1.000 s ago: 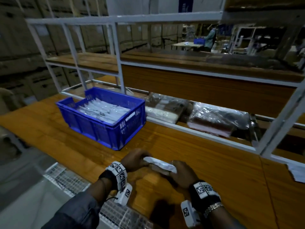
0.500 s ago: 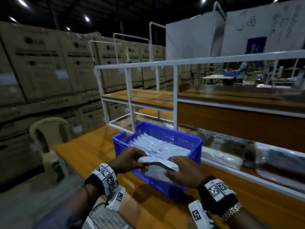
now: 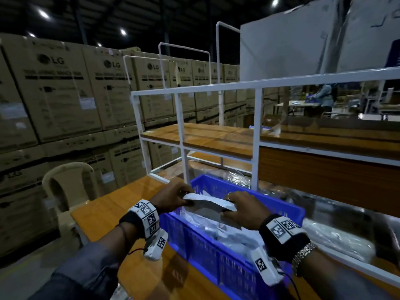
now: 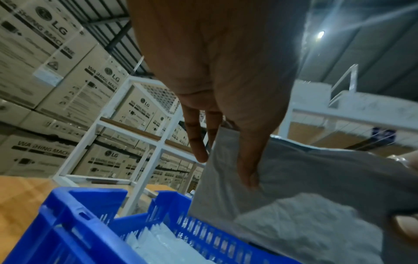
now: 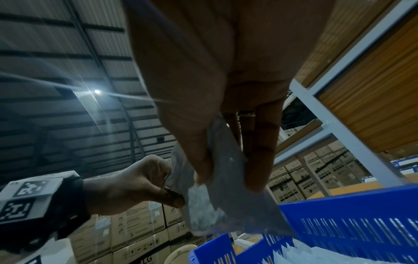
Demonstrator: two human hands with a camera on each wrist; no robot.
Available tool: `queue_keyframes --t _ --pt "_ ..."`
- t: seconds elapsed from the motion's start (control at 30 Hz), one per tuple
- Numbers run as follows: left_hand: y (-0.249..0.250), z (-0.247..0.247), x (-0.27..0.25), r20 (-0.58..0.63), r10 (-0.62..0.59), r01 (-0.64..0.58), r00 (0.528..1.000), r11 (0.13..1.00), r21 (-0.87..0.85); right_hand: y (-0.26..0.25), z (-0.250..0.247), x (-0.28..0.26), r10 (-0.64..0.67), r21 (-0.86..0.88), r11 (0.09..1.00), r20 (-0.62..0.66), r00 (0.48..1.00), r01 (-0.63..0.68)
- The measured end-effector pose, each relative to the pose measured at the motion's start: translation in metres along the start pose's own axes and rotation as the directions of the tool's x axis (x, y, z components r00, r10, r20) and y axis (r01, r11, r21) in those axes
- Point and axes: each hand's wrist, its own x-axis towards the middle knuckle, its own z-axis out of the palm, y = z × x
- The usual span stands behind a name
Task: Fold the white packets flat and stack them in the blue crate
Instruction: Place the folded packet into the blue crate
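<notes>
A folded white packet [image 3: 208, 204] hangs over the blue crate [image 3: 229, 254], held at both ends. My left hand [image 3: 173, 197] pinches its left end, thumb below and fingers above. My right hand [image 3: 240, 210] pinches the right end. The left wrist view shows the packet [image 4: 316, 178] under my thumb, above the crate [image 4: 74, 223]. In the right wrist view the packet [image 5: 226, 196] is squeezed between thumb and fingers, with the left hand [image 5: 144, 185] gripping its far edge. Several white packets [image 3: 227, 237] lie stacked inside the crate.
The crate sits on a wooden table [image 3: 104, 204] against a white metal shelf frame [image 3: 257, 135]. Clear plastic bags [image 3: 337, 234] lie on the low shelf to the right. A beige plastic chair [image 3: 67, 187] stands left of the table, before stacked cardboard boxes [image 3: 65, 94].
Both hands lifted the packet off the table and carried it left and forward until it hangs over the crate. My head turned left and up.
</notes>
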Motion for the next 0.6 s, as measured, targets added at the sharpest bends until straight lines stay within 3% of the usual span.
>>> queue_keyframes --t 0.2,0.37,0.47,0.6 --pt "-0.04 -0.012 0.05 0.119 -0.02 0.007 0.993 0.994 0.113 0.03 0.02 0.069 -0.001 -0.026 1.0 0.083 0.997 0.003" --pt "-0.069 -0.005 0.077 0.258 -0.078 -0.003 0.963 0.953 0.301 0.043 0.045 0.096 0.045 -0.014 0.999 0.151 0.987 -0.043" --pt "-0.092 0.001 0.09 0.356 -0.103 -0.034 0.929 0.933 0.358 0.043 0.056 0.105 0.038 -0.011 0.999 0.194 0.98 -0.036" --pt "-0.107 0.003 0.108 0.517 -0.118 -0.132 0.848 0.897 0.421 0.036 0.074 0.111 0.063 -0.005 0.998 0.225 0.972 -0.064"
